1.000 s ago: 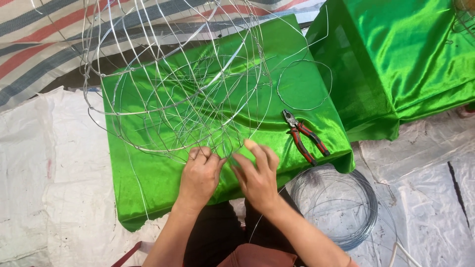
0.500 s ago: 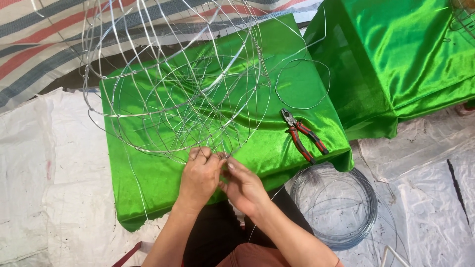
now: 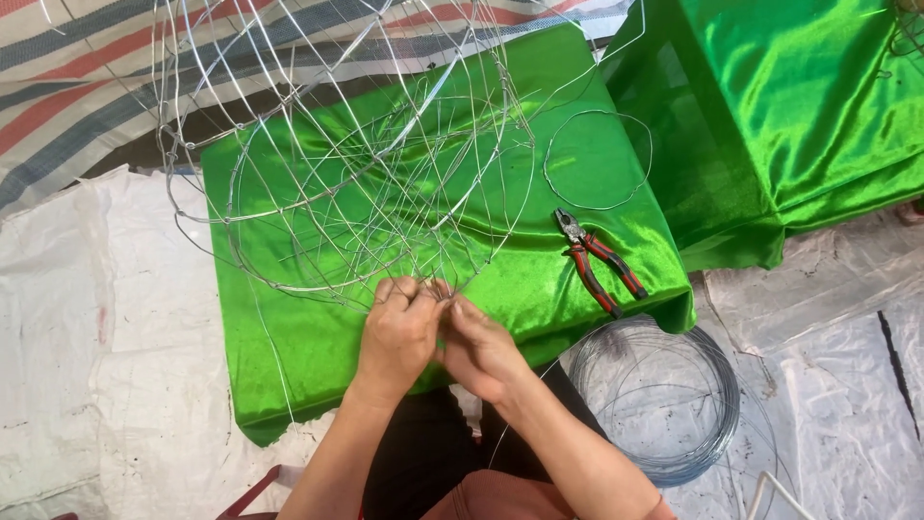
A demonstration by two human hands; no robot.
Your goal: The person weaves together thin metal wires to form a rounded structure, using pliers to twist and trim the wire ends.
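Observation:
A round frame of thin silver wire (image 3: 356, 173) rests tilted on a block draped in shiny green cloth (image 3: 539, 279). My left hand (image 3: 399, 332) pinches the frame's near rim, fingers curled over it. My right hand (image 3: 476, 347) presses in beside it, fingertips closed on the same wire joint where the hands meet. Both forearms reach up from the bottom of the view.
Red-handled pliers (image 3: 597, 260) lie on the green cloth right of my hands, below a loose wire ring (image 3: 597, 159). A coil of wire (image 3: 659, 400) sits on the white sheeting at lower right. A second green-draped block (image 3: 808, 106) stands at upper right. Striped tarp (image 3: 58, 67) lies behind.
My right hand has drawn in leftward against my left hand, its thumb no longer raised, and both now grip the same spot on the rim. The frame has barely shifted.

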